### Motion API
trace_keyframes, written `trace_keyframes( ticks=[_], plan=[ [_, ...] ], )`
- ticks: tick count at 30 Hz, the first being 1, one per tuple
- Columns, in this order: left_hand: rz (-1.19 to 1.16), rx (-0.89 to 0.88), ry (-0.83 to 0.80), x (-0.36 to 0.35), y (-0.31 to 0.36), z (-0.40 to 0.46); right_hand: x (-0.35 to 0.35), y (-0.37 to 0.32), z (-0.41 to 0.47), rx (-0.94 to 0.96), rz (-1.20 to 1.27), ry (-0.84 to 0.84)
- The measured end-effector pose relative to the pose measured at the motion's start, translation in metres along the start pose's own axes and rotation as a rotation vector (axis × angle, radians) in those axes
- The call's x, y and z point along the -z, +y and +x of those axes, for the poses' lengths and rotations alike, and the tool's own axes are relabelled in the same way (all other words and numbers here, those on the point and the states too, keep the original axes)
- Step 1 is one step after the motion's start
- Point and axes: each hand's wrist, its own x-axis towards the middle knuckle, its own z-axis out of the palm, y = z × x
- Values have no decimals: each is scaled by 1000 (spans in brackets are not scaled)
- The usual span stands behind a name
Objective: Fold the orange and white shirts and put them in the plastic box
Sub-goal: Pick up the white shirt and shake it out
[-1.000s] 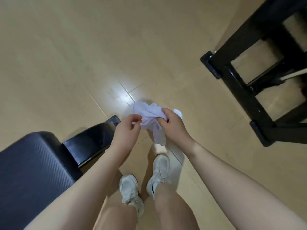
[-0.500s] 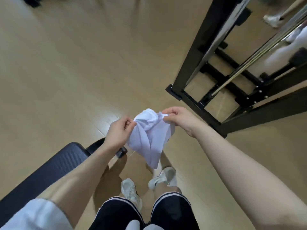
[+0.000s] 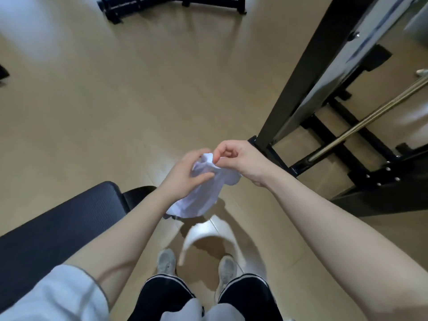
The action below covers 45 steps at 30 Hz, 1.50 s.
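Hands (both) pinch white shirt.

Tan wood floor, shiny in spots. On it: a black padded bench at the left, a black metal frame at the right, another black frame far off, two white shoes.

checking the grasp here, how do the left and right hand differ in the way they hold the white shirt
The left hand takes the white shirt from below and the side, thumb laid across the bunched cloth; the right hand comes from above.
The left hand holds a broad bunch; the right hand pinches only the top edge between fingertip and thumb, its other fingers curled.
Both grip the same crumpled, unfolded shirt in the air above the floor.
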Motion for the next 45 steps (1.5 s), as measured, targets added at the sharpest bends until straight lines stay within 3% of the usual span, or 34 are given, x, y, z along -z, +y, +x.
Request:
trace_keyframes(
  ticks=[2,4,7,9,12,17,25,28,31,36,38,41,45],
  plan=[
    [-21,39,33,-8,11,-3,11,-2,-4,42,-22,-17],
    [-117,102,84,-13,19,-8,22,1,-5,78,-55,95],
    [-321,189,285,-17,41,-14,37,11,-7,136,-20,323],
    [-468,234,414,-19,60,-14,41,23,-15,162,-78,382],
    [-639,271,535,-20,82,-16,38,54,-31,66,-120,313],
    [-720,309,535,-29,104,-31,13,107,-48,-72,-213,48],
    [-758,235,660,5,97,-80,-38,125,-53,-193,-245,146],
    [-643,344,775,22,49,-99,-57,111,-56,-222,-176,189],
    [-377,576,701,18,-5,-127,-83,88,-58,-222,-118,224],
    [-386,445,375,-34,-29,-168,-133,39,-62,-200,49,225],
    [-453,361,322,-45,-27,-179,-153,22,-66,-208,124,207],
    [-417,304,475,-38,-25,-187,-171,2,-70,-201,236,160],
    [-641,299,632,-2,-15,-193,-160,8,-70,-24,71,232]
  ],
)
